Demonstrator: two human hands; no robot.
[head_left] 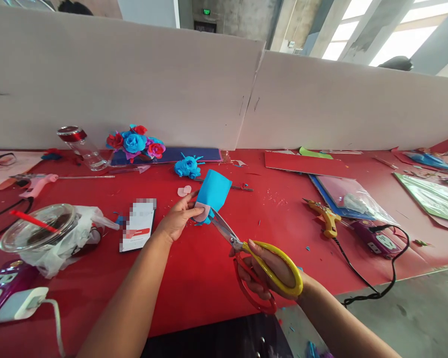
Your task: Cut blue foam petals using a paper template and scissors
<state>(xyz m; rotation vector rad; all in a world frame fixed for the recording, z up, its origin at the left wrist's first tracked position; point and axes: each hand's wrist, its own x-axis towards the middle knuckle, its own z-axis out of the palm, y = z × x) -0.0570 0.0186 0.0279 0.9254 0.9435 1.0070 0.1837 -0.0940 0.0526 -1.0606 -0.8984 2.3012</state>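
My left hand (177, 219) pinches a blue sheet of paper (214, 190) together with a small pale pink paper piece (201, 213) laid over its lower end. In my right hand (267, 268) are scissors (229, 234) with one yellow and one red handle. Their blade tips meet the lower edge of the blue paper, beside the pink piece. Loose pale pink pieces (184, 190) lie just beyond my left hand. Behind the sheet sits a blue paper flower (187, 166), and a thin dark rod (242, 188) runs out to the right.
A phone (138, 226) and a lidded drink cup (41, 228) stand left of my arm. At the back are a bouquet of paper flowers (136, 143) and a glass bottle (84, 149). Right, a yellow glue gun (324, 219) trails its cord near a purple power strip (375, 238).
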